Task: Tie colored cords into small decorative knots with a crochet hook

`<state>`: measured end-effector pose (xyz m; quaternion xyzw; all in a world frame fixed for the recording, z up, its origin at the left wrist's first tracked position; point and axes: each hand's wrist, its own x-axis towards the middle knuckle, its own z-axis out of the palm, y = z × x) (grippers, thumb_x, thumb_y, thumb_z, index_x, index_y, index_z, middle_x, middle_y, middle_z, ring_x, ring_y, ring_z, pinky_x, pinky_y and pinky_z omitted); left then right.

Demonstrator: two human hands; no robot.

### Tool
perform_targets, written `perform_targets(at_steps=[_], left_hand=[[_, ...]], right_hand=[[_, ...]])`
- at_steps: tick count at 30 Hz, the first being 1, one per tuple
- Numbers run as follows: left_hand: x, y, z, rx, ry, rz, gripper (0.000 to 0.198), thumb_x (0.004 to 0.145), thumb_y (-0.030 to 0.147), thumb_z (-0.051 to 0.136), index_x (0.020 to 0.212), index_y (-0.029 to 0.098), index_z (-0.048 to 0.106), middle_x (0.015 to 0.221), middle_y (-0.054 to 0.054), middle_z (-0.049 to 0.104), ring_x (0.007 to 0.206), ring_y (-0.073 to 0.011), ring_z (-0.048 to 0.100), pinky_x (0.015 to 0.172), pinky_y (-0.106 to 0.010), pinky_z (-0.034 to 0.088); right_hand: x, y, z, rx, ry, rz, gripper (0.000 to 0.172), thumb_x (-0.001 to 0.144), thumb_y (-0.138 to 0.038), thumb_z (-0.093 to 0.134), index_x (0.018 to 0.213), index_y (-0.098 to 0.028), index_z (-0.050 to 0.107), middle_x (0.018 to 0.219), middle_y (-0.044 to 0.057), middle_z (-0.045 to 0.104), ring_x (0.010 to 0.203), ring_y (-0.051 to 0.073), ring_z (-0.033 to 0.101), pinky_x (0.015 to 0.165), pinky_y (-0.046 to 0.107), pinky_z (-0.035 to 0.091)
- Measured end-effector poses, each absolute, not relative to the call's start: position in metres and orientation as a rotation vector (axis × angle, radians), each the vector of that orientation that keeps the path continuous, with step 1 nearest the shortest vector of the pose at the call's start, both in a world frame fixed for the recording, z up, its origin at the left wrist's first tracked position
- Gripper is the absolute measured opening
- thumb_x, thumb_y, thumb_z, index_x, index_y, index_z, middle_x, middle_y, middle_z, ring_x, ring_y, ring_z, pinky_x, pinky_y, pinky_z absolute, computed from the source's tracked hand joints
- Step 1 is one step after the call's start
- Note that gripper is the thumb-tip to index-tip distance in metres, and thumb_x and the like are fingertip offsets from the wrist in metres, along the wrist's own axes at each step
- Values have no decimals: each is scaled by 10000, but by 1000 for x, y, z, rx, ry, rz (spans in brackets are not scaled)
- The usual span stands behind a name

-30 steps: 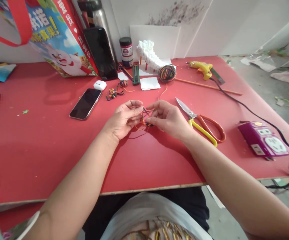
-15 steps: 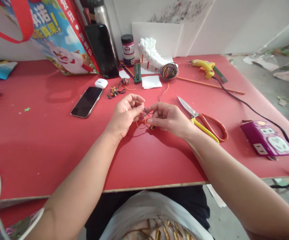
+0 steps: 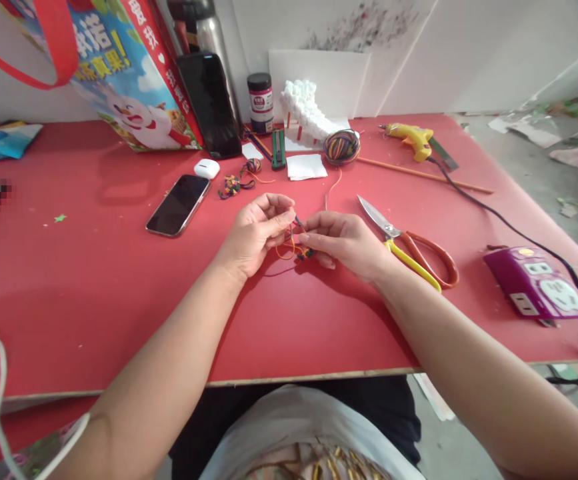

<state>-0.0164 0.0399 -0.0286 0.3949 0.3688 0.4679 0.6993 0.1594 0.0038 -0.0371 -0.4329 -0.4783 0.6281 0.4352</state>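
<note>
Thin multicoloured cord (image 3: 289,252) runs in loops between my two hands over the red table. My left hand (image 3: 261,230) pinches a strand between thumb and fingers. Close beside it, my right hand (image 3: 346,243) is closed on the cord with thumb and forefinger. A small dark knotted bit (image 3: 307,254) hangs under the right fingers. From a ball of multicoloured cord (image 3: 341,147) behind the hands, an orange strand comes forward toward them. Scissors (image 3: 393,233) with red and yellow handles lie just right of my right hand. The fingers partly hide the cord.
On the left lie a phone (image 3: 179,205) and a white earbud case (image 3: 207,169). Knotted cord pieces (image 3: 231,187), a green cutter (image 3: 278,149) and folded white paper (image 3: 307,167) sit behind. A yellow glue gun (image 3: 411,138) and purple power socket (image 3: 539,283) stand on the right.
My right fingers have shifted slightly on the cord, with the thumb nearer the left hand and lower fingers now showing beneath. The whole view has moved a little.
</note>
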Motion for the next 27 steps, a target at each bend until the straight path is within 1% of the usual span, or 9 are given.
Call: perform_targets(at_steps=[6,8,11,15,17,20,22,25,27], left_hand=[[-18,41,-31,840,818,1033,240,674,80,864,835,134,695,738,33,594,509,-21,422,425,-157,275],[-18,40,-32,841,820,1027,242,697,130,885,846,135,694,720,41,580,497,-18,408,424,-156,271],[-18,39,-34,868,818,997,300,704,238,934,861,141,698,742,35,613,512,-21,454,446,-152,319],[-17,37,-36,960,819,928,370,643,316,984,780,139,690,660,27,617,499,-37,466,447,-169,331],[-18,36,-37,985,813,916,368,655,331,977,745,143,674,617,27,598,478,-41,441,443,-183,326],[-19,36,-37,969,804,922,302,718,290,934,766,150,671,641,18,610,478,-46,438,453,-194,337],[-18,35,-37,947,811,942,248,736,233,907,797,150,682,676,15,614,492,-49,454,457,-194,338],[-17,34,-34,900,815,981,227,717,169,894,827,142,698,737,13,615,517,-44,470,462,-188,347],[-16,35,-32,857,822,1021,243,700,147,892,844,140,696,768,14,619,536,-42,480,473,-181,362]], right_hand=[[158,1,-36,-1066,-1128,1572,452,698,-516,958,821,-150,722,656,-19,662,410,51,475,380,211,325],[158,1,-36,-1075,-1124,1550,450,701,-517,956,782,-152,708,641,-22,650,402,46,459,373,207,312],[156,1,-39,-1097,-1147,1507,450,718,-524,943,759,-149,699,611,-25,633,393,41,444,367,200,288],[155,2,-40,-1115,-1142,1505,463,710,-542,941,790,-143,720,622,-11,656,396,44,448,367,198,290],[154,2,-39,-1123,-1123,1516,483,687,-559,951,773,-147,713,625,-4,669,393,48,445,363,202,298],[154,3,-37,-1133,-1106,1507,477,682,-560,954,754,-157,708,630,4,683,394,54,446,362,207,309],[155,3,-36,-1140,-1092,1484,459,688,-548,952,755,-163,712,595,-9,654,392,56,440,364,209,312],[157,3,-38,-1157,-1063,1445,460,678,-550,950,737,-168,701,520,-42,567,379,63,425,363,212,303],[158,4,-39,-1161,-1045,1417,461,681,-552,944,745,-168,698,512,-46,558,378,68,433,364,215,303]])
